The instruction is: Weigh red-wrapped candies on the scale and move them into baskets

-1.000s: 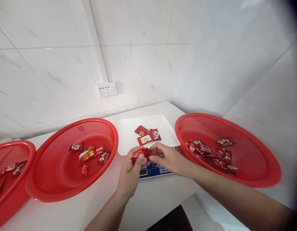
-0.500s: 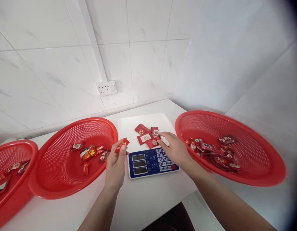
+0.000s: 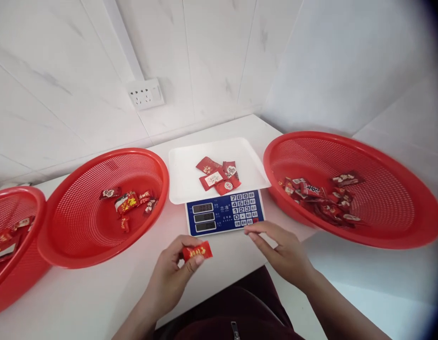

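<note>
Between the thumb and fingers of my left hand (image 3: 174,274) is a small red candy packet (image 3: 197,251) with gold lettering, held in front of the scale. My right hand (image 3: 284,250) hovers beside the lower right corner of the blue keypad panel (image 3: 226,213), its thumb and index finger stretched out with a small gap and nothing visible between them. Several red packets, one bearing a white label (image 3: 213,179), lie overlapping on the white weighing tray (image 3: 183,163). Dark digits show on the panel's displays, too faint to read surely.
A red mesh basket (image 3: 77,189) with several packets stands left of the scale, and another basket (image 3: 18,193) is partly cut off at the far left. On the right, a tilted red basket (image 3: 392,189) holds a heap of packets. A wall socket (image 3: 145,94) is behind.
My right hand has drawn back from the packets on the tray toward me. My left hand has come down and nearer with its packet. The view has tilted downward.
</note>
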`<action>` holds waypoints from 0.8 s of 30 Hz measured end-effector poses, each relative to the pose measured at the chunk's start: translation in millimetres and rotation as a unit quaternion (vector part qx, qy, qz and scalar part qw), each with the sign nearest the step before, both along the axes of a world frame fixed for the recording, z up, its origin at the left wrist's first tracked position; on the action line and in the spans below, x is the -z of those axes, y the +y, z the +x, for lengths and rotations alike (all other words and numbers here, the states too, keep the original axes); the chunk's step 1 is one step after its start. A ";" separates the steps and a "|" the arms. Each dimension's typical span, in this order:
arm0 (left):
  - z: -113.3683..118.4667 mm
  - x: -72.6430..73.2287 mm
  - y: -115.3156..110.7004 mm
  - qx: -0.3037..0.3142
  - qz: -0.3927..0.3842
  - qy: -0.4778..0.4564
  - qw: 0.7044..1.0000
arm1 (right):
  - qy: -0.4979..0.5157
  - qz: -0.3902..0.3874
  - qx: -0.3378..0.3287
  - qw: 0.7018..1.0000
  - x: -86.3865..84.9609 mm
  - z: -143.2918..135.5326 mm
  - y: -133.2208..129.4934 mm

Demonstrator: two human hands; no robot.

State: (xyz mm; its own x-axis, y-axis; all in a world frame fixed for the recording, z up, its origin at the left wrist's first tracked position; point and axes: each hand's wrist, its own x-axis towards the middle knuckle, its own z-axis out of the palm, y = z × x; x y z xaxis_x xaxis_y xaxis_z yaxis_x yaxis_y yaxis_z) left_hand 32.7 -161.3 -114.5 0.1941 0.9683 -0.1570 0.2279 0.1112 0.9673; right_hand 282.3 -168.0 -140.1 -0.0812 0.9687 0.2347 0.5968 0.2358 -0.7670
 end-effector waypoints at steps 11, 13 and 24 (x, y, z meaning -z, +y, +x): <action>27.8 8.4 -9.1 0.145 -0.058 0.054 0.986 | 0.062 -0.156 -0.220 0.961 -5.9 -29.9 -5.3; 28.2 8.5 -7.5 0.140 -0.066 0.064 0.986 | 0.062 -0.148 -0.218 0.963 -6.9 -28.8 -5.1; 37.4 -2.7 29.4 0.070 0.176 0.131 0.973 | 0.125 -0.148 -0.100 0.976 -7.0 -16.4 -0.7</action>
